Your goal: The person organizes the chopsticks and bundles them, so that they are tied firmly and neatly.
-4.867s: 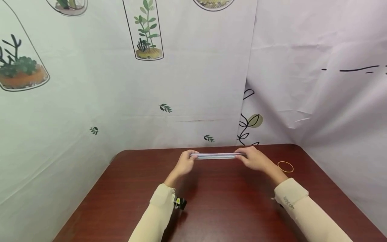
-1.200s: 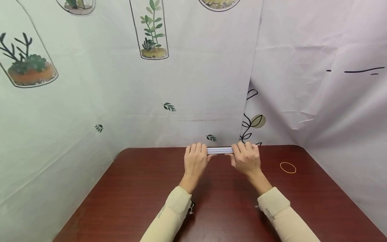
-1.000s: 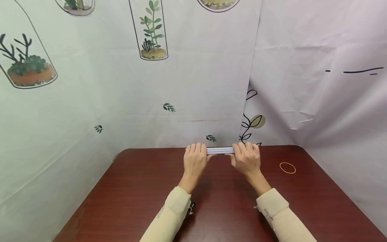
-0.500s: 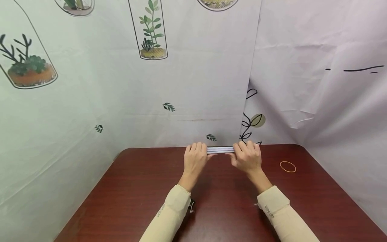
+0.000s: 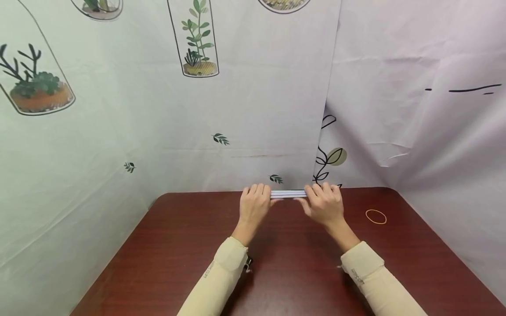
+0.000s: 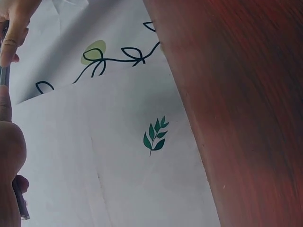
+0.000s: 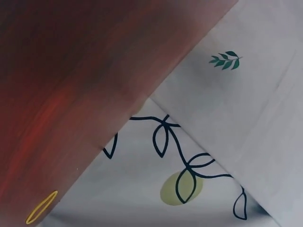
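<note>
Both hands hold one thin, flat stack between them, raised near the table's far edge. Its near side shows pale layers parted by dark lines; the kind of thing it is I cannot tell. My left hand grips the left end, fingers laid over the top and thumb underneath. On the right end, my right hand grips it the same way. The ends are hidden under the fingers. In the left wrist view, the left hand and a dark tip of the stack show at the left border. No hand appears in the right wrist view.
A yellow rubber band lies on the reddish-brown table, right of the right hand. White cloth printed with plants hangs behind and along both sides. A small black device sits under the left cuff.
About five seconds ago the hands were farther apart, thumbs on the near side. They have since come closer together, fingers over the top. In the last second they barely move.
</note>
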`<state>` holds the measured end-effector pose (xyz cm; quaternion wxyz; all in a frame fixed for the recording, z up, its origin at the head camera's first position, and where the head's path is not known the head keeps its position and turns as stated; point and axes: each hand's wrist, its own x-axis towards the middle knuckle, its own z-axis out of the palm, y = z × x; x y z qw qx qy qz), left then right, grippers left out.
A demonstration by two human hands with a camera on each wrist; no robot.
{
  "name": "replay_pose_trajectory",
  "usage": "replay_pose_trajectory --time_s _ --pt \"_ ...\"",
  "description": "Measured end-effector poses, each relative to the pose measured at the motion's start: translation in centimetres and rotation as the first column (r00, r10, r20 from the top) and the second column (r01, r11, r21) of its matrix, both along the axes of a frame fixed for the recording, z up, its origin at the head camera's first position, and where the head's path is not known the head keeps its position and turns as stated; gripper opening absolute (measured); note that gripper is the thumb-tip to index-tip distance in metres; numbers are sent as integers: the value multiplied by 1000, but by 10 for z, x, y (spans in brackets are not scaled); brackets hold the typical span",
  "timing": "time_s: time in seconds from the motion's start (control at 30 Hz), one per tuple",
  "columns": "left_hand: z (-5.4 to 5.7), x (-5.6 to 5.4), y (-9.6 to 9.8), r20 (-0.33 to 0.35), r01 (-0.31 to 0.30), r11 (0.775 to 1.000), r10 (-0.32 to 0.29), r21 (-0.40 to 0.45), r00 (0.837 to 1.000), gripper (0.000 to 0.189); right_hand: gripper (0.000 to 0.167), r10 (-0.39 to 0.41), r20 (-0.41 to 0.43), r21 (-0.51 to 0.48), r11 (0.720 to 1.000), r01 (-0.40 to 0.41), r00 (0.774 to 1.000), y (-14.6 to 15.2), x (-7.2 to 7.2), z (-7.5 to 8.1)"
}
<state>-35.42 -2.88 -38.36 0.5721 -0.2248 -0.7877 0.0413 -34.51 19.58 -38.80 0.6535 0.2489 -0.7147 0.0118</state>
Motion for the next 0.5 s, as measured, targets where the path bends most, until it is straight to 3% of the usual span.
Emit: replay_pose_trajectory --time_s 0.13,0.23,0.3,0.37,0.4,0.43,0.47,0.5 --pt "0 -1 0 -5 2 1000 -2 -2 1000 56 56 42 51 -5 999 -42 998 8 10 7" --pt "-1 -2 -2 -5 -6 1000 6 3 1000 56 53 100 75 -153 984 -88 992 20 18 18" --pt "0 -3 -2 -3 -17 1000 17 6 1000 56 46 127 124 -330 940 -80 984 34 22 28" --pt "1 -3 -2 1 -27 1000 27 8 1000 56 38 148 227 -529 848 -6 963 54 23 37" --pt "2 -4 -2 -2 -30 999 31 10 1000 56 37 153 318 -600 797 74 936 66 23 40" --pt "2 -4 -2 -1 -28 1000 28 13 1000 56 39 155 437 -629 757 178 886 80 24 42" --pt "3 -3 -2 3 -28 1000 28 15 1000 56 41 154 563 -618 730 290 812 94 24 41" --pt "3 -3 -2 3 -20 1000 20 21 1000 56 43 150 688 -566 724 395 710 109 24 39"
